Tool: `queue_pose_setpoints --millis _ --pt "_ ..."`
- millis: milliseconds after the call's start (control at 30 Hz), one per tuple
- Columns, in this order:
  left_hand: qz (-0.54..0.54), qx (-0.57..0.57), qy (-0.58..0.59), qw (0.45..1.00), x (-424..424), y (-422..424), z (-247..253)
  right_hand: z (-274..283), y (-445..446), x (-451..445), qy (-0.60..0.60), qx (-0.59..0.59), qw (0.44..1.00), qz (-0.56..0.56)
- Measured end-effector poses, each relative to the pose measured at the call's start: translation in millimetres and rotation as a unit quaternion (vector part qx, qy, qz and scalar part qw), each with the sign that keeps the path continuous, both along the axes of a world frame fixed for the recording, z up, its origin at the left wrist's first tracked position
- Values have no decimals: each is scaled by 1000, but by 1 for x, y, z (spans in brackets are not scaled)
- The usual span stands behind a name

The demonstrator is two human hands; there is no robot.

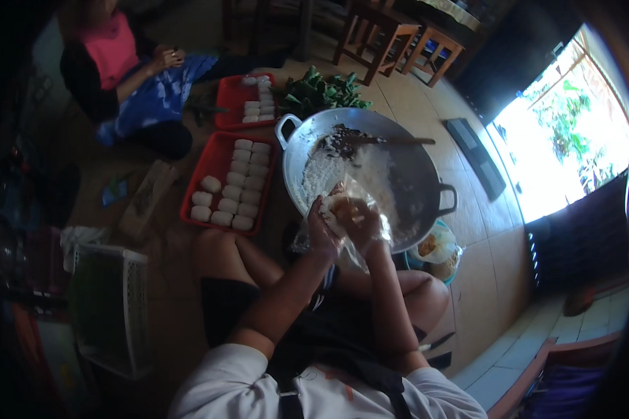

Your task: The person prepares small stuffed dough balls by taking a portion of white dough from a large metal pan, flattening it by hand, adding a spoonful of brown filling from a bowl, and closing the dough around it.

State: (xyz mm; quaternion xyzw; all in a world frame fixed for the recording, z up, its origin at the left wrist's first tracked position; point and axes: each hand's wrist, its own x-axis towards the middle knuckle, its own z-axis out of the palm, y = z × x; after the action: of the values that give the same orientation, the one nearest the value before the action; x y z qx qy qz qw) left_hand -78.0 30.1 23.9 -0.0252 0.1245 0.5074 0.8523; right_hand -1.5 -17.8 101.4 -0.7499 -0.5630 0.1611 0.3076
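Observation:
My left hand (323, 226) cups a clump of white rice (331, 212) over the near edge of a large metal pan (424, 173). Beside it, touching or nearly touching the clump, is my right hand (361, 217), which wears a clear plastic bag or glove; an orange-brown filling shows near its fingers. Clear plastic also surrounds my left hand. White rice (322, 175) lies in the pan, with a wooden paddle (409, 141) resting across the far side. To the left, a red plastic tray (209, 165) holds several rice rolls (234, 193).
Another red tray (231, 99) of rolls and green leaves (320, 91) lie beyond the pan. A person (136, 78) sits at the upper left. A teal bowl (453, 272) with orange-brown food stands right of the pan, a white plastic crate (136, 314) at the lower left.

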Motion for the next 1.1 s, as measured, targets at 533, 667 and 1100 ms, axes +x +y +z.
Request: queue_pose_setpoints --millis 533,667,1100 --pt "-69 39 -52 996 42 -13 3 16 -24 52 238 115 964 -35" --pt "-61 56 -67 994 51 -13 7 -25 -29 81 376 251 891 44" --pt "-77 -41 -86 992 40 -14 7 -112 -125 294 189 234 912 -279"
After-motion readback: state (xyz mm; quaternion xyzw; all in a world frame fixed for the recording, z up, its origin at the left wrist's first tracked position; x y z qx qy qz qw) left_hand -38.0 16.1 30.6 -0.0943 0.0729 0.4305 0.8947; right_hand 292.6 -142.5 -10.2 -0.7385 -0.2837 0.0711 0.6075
